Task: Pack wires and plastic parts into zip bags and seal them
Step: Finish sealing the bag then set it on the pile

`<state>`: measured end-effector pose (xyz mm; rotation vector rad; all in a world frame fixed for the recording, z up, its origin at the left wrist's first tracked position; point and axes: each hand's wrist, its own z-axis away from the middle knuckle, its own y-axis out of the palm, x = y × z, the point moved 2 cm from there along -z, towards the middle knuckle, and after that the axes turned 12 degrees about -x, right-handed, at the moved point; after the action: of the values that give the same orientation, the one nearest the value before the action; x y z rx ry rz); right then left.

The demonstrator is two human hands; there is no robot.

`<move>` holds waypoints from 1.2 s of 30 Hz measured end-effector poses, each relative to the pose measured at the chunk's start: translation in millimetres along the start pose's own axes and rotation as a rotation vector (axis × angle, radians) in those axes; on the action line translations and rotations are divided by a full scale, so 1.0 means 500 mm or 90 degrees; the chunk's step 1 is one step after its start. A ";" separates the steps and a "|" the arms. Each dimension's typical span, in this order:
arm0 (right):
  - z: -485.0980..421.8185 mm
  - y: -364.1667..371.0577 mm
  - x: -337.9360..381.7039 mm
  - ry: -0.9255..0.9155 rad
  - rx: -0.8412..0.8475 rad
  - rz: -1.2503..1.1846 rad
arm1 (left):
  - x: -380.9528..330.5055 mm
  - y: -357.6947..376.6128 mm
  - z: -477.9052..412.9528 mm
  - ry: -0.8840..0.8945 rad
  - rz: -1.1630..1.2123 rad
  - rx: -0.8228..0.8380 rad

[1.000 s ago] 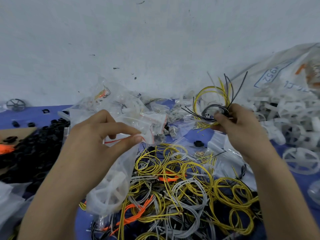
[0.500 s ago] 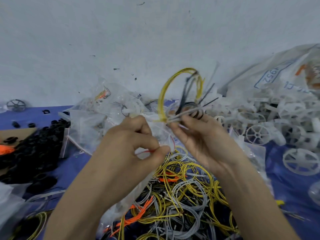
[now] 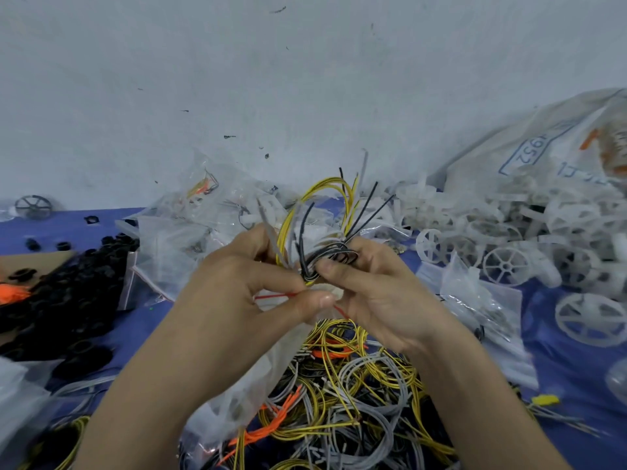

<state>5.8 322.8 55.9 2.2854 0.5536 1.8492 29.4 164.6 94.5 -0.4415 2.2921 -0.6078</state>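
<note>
My left hand [image 3: 244, 286] pinches the red-striped mouth of a clear zip bag [image 3: 251, 385], which hangs down below my wrist with a white plastic part inside. My right hand [image 3: 376, 290] grips a coiled bundle of yellow, black and grey wires [image 3: 322, 225] right at the bag's mouth; the coil's lower end sits between both hands, its loops and loose ends stick up above my fingers. Below the hands lies a tangled pile of yellow, grey and orange wires [image 3: 349, 401] on the blue table cover [image 3: 576, 368].
White plastic wheels [image 3: 505, 266] lie heaped at the right, under a large printed sack [image 3: 543, 154]. Filled clear bags [image 3: 190, 225] pile up at the back centre. Black rings [image 3: 68, 293] cover the left side beside brown cardboard [image 3: 30, 262]. A grey wall stands behind.
My right hand has brought the wire bundle from the right over to the bag's mouth. My left hand has moved the bag toward the centre, and both hands now meet.
</note>
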 end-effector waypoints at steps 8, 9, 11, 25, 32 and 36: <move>0.005 0.018 -0.007 -0.177 0.025 0.625 | -0.001 0.006 -0.003 0.015 -0.051 0.011; 0.004 0.018 -0.006 -0.201 0.014 0.731 | -0.001 0.009 -0.002 0.010 -0.045 0.017; 0.004 0.021 -0.002 -0.215 0.007 0.953 | -0.002 0.015 -0.001 -0.008 -0.028 0.029; 0.032 0.015 0.052 -0.126 0.080 0.705 | -0.052 0.033 -0.004 0.090 -0.004 -0.017; 0.036 0.024 0.007 -0.002 0.197 0.868 | -0.062 0.029 -0.002 0.146 0.010 -0.047; 0.046 0.035 -0.003 -0.035 0.155 0.883 | -0.064 0.038 -0.001 0.124 0.016 -0.019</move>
<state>30.8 308.7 55.1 3.1772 -1.2252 2.0996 48.4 195.8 102.2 -0.3811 2.4909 -0.6283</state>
